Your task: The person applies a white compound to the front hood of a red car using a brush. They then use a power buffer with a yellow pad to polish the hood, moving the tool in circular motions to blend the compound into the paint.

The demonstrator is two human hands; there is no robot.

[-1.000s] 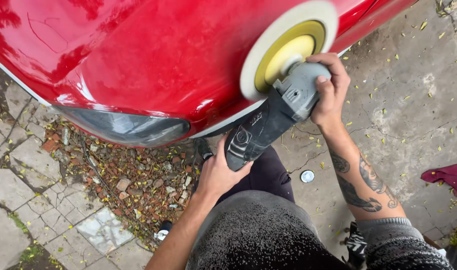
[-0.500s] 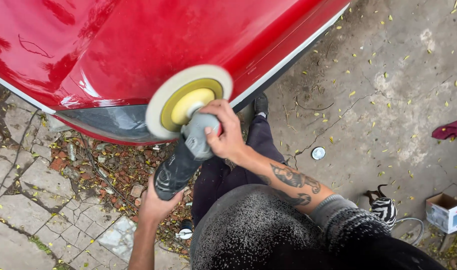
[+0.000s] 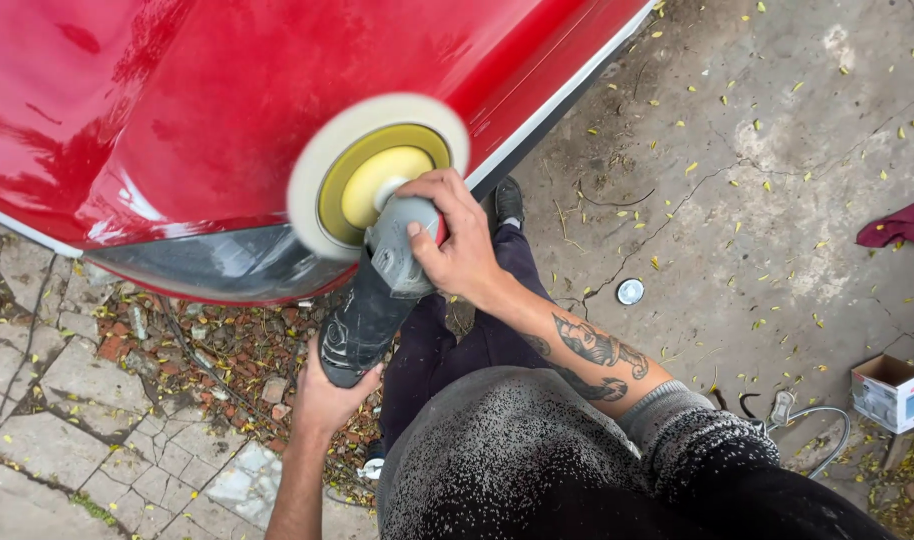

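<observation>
Against the red car panel (image 3: 227, 110), just above the headlight (image 3: 217, 262), the polisher (image 3: 377, 270) pressed its foam pad (image 3: 377, 170), right hand (image 3: 457, 240) clasping its head, left hand (image 3: 332, 395) wrapped round its rear, gloss already showing, work seemingly midway.

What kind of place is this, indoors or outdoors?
Probably an outdoor yard or driveway used for car care. A red car stands on cracked concrete ground scattered with fallen leaves, beside broken paving with rubble.
</observation>
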